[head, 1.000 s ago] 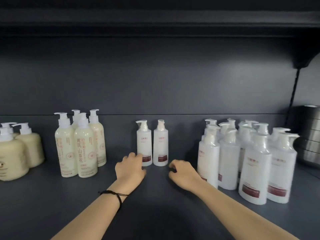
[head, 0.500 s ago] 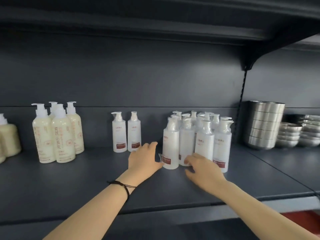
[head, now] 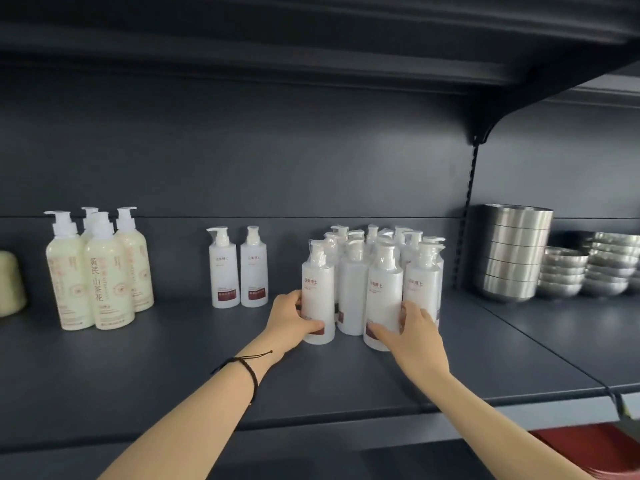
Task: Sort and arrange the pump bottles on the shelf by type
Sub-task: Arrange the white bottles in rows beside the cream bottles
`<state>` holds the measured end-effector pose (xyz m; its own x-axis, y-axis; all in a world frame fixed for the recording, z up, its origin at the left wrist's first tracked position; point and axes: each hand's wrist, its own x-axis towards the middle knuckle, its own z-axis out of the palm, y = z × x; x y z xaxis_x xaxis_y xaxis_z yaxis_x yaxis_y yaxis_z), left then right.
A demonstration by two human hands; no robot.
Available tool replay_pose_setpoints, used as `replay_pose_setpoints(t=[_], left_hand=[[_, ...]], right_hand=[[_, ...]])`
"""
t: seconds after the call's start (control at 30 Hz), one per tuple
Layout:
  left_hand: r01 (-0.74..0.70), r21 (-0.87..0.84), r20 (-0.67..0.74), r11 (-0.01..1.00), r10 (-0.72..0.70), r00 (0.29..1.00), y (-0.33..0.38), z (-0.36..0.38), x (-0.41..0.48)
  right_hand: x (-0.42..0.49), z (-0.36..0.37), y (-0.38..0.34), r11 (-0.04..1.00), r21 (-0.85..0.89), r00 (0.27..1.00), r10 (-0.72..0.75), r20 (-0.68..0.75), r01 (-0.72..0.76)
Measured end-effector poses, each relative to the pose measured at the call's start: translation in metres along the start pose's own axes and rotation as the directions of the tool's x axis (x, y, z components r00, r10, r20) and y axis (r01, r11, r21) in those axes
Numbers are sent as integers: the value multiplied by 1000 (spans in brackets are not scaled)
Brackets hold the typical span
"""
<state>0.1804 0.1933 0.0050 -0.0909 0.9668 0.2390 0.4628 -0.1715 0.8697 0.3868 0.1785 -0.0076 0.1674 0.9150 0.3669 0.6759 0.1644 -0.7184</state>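
Observation:
A tight cluster of several white pump bottles [head: 353, 289] with dark red labels stands right of centre on the dark shelf [head: 173, 368]. My left hand [head: 289, 320] wraps the base of the front-left white bottle [head: 318, 292]. My right hand [head: 412, 336] grips the lower part of a front white bottle [head: 383, 289] further right. Two white pump bottles [head: 239, 271] stand alone near the back, left of the cluster. Several tall cream pump bottles [head: 100, 271] stand at the left.
A rounder cream bottle [head: 10, 284] shows at the far left edge. Stacked steel pots [head: 512, 251] and steel bowls [head: 588, 268] fill the neighbouring shelf bay on the right, past an upright bracket [head: 467, 216]. Another shelf hangs overhead.
My view has swung right, away from the two lone bottles. Both hands moved right onto the white cluster and closed on front bottles; the left was beside it and the right just touching half a second ago.

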Motion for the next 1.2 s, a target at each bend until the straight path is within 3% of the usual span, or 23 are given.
replay_pose_setpoints(t=[0.2, 0.3, 0.73, 1.03, 1.2], left_hand=[[50, -56, -32, 997, -52, 998, -10, -12, -3], [98, -105, -11, 990, -100, 995, -19, -25, -5], [128, -4, -87, 992, -128, 988, -56, -104, -3], [125, 36, -79, 991, -122, 989, -73, -132, 16], [156, 28, -54, 987, -154, 987, -87, -149, 29]], right_hand=[[3, 11, -7, 997, 51, 996, 66, -54, -64], [0, 15, -8, 989, 137, 999, 52, -16, -49], [2, 68, -63, 985, 157, 959, -113, 258, 74], [33, 113, -89, 985, 166, 944, -94, 315, 43], [52, 132, -94, 982, 188, 959, -77, 274, 26]])
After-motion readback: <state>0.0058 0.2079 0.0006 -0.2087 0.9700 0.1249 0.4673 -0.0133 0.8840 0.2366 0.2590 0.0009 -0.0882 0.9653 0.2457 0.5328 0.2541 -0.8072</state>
